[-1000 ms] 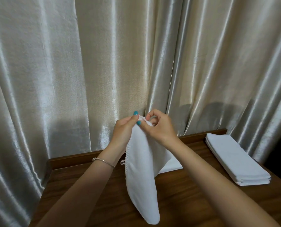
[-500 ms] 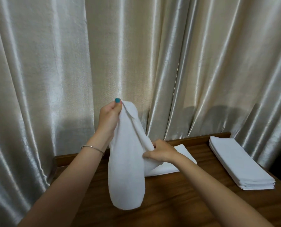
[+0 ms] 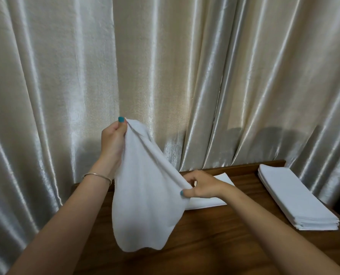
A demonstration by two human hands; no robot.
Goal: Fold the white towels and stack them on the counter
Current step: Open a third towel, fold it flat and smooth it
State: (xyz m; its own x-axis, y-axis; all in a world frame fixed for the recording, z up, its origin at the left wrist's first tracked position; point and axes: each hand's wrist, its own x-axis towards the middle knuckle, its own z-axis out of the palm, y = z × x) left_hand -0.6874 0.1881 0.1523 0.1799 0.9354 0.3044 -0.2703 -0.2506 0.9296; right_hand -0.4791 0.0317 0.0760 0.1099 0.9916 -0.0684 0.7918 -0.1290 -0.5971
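Because the soft white terry towel (image 3: pixel 145 197) has to be squared up before it can be folded, we hold it in the air by one edge rather than lying flat on the dark brown wooden counter (image 3: pixel 214 241). Our left hand (image 3: pixel 113 141) is raised high, thumb and fingers pinching the upper corner; our right hand (image 3: pixel 202 185) sits lower and to the right, thumb and forefinger pinching the same edge further along, the other fingers loosely curled. The edge runs taut and slanted between the two pinches, and the rest of the cloth hangs below as a slack rounded pouch, its lowest part clear of the counter as far as we can tell.

We judge the slanted hold lets gravity pull the body of the towel straight, so the corners can be found and matched.

Behind our right hand lies a flat folded white towel (image 3: pixel 208 203) on the counter, partly hidden by the hanging cloth and the hand; we judge it marks the working spot. Well apart, at the right end of the counter, rests a neat stack of folded white towels (image 3: pixel 296 197), edges aligned, probably kept there to leave the middle free for folding. Pleated pale satin curtains (image 3: pixel 165 66) hang right behind the counter. A thin silver bangle (image 3: pixel 97 175) circles our left wrist.

Judgement: fold in progress, not yet laid down.
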